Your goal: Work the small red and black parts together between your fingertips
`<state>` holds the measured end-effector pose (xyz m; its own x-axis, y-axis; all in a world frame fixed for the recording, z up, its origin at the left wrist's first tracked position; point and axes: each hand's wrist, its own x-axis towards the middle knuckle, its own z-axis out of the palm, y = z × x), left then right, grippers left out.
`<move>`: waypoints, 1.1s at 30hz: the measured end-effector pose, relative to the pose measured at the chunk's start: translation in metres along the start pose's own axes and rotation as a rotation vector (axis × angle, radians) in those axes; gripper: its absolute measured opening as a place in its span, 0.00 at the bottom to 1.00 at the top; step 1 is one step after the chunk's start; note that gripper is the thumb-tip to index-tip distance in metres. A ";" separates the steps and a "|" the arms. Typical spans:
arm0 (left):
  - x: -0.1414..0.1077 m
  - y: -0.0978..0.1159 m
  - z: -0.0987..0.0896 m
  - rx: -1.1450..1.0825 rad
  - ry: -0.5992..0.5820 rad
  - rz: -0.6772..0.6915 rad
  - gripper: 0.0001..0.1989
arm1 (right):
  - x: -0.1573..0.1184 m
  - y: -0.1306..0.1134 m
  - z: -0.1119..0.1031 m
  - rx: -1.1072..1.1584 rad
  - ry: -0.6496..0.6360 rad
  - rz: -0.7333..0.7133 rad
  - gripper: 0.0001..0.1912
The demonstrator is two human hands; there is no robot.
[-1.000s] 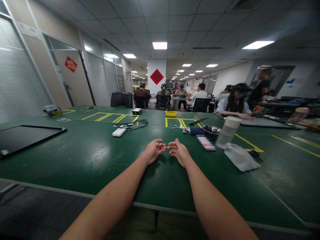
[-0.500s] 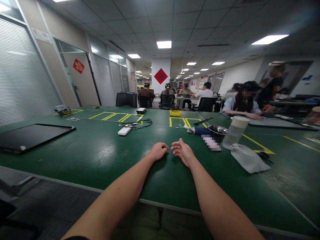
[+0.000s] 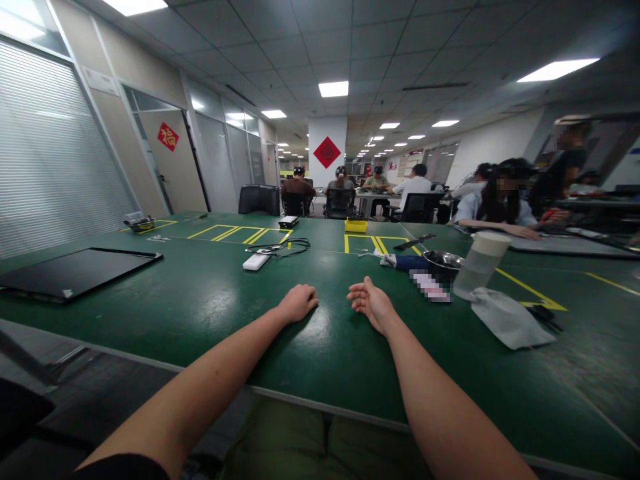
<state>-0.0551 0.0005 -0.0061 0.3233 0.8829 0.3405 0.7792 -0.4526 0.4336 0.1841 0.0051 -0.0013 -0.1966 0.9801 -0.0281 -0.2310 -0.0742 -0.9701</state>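
In the head view, the left hand [image 3: 298, 303] is rested palm down with fingers curled, so whether anything is gripped cannot be told, while the right hand [image 3: 371, 305] is held loosely open, its palm turned inward. A white block [image 3: 256, 261] is left beyond the left hand; a bowl [image 3: 458, 261] and bottle [image 3: 480, 267] seem placed rightward for elbow room. The glossy green table [image 3: 200, 333] is faced by a ceiling-lit office, where seated people are seen.

Plain green tabletop [image 3: 200, 333] with yellow tape lines [image 3: 531, 289]; white power bank [image 3: 257, 261].
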 end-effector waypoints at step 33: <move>0.016 0.005 0.001 -1.239 0.200 -0.523 0.29 | 0.000 0.000 0.002 -0.038 -0.009 -0.013 0.26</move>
<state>-0.0452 0.0122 0.0008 -0.0244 0.9994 -0.0250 -0.2385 0.0185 0.9710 0.1825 0.0049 -0.0011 -0.2025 0.9792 -0.0137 -0.1975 -0.0546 -0.9788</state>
